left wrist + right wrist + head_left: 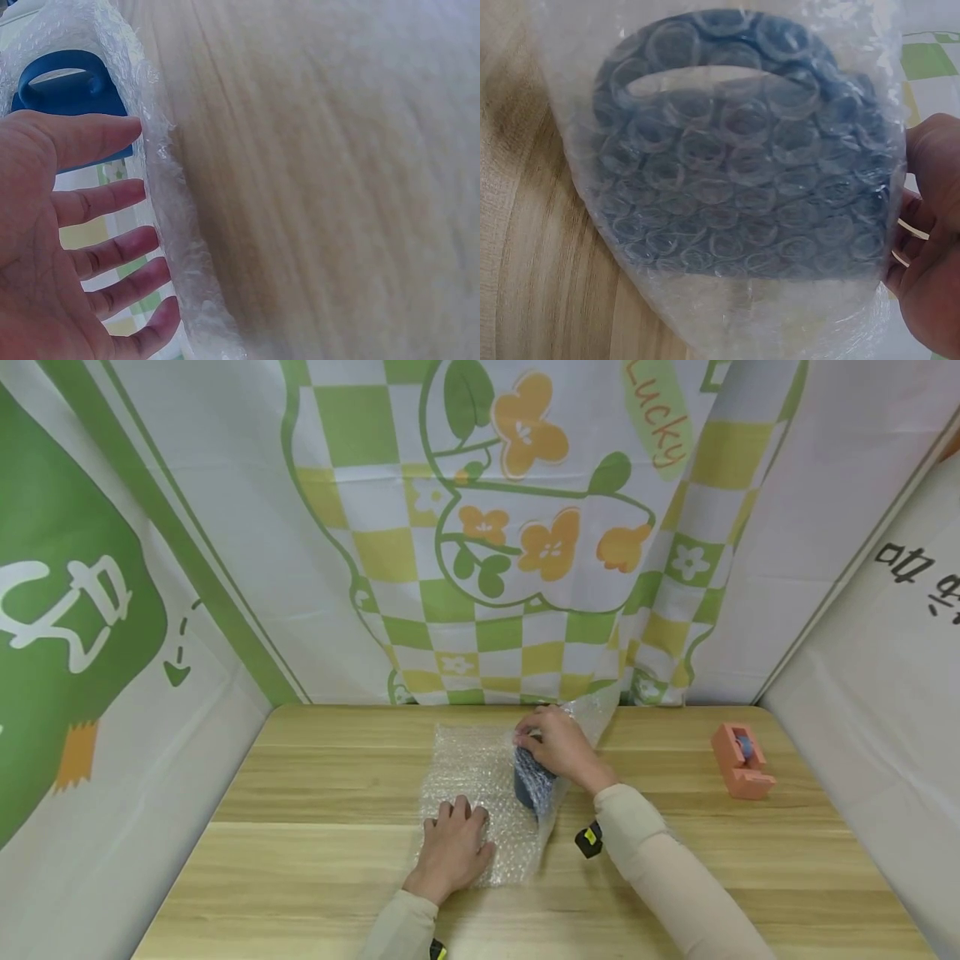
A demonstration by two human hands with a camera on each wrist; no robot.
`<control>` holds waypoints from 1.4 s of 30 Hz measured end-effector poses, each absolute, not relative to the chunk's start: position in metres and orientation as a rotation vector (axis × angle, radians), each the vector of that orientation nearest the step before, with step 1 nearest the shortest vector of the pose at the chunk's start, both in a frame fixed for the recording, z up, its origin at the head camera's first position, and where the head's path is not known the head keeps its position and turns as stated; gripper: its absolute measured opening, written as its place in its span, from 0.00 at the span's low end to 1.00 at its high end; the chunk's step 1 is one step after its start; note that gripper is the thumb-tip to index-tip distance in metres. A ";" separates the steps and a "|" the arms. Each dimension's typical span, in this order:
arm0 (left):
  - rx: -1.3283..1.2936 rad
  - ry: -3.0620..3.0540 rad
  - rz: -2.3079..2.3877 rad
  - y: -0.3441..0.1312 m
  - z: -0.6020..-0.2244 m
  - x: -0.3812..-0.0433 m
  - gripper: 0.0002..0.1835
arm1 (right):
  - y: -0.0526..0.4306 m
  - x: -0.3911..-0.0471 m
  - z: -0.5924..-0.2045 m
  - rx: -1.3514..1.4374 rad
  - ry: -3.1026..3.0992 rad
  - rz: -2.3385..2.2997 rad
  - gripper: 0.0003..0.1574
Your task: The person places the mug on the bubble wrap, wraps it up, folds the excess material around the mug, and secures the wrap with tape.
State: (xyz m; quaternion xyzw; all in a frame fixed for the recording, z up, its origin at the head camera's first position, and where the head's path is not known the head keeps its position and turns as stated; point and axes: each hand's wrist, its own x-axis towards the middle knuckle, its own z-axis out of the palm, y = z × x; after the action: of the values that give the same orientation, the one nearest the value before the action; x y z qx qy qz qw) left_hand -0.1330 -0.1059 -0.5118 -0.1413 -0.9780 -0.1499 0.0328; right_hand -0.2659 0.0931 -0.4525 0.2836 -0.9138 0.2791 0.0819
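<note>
A sheet of clear bubble wrap [468, 768] lies on the wooden table, its right part lifted and folded over a dark blue mug [522, 787]. My left hand [452, 852] rests on the sheet's near left part with fingers spread. At the mug's upper end, my right hand [558, 745] pinches the raised wrap against the mug. Through the bubbles in the right wrist view, the mug [727, 180] and its looped handle show. The left wrist view has the uncovered side of the mug [67, 94] beyond my left thumb.
An orange tape dispenser [738, 764] stands at the table's right side. Behind the table's far edge hangs a green and yellow checked cloth [498, 635]. White printed cloth walls [885, 693] flank the wooden table [315, 827].
</note>
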 end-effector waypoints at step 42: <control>-0.433 -3.049 -0.529 -0.109 -0.512 -0.135 0.18 | 0.108 -0.245 -0.452 1.136 -2.724 0.519 0.23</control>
State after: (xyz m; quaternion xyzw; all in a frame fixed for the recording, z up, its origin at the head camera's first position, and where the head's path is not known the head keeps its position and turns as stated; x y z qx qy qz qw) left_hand -0.1346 -0.1086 -0.5117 -0.1386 -0.9757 -0.1692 0.0084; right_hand -0.2448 0.1079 -0.4515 0.3781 -0.9066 0.1728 0.0726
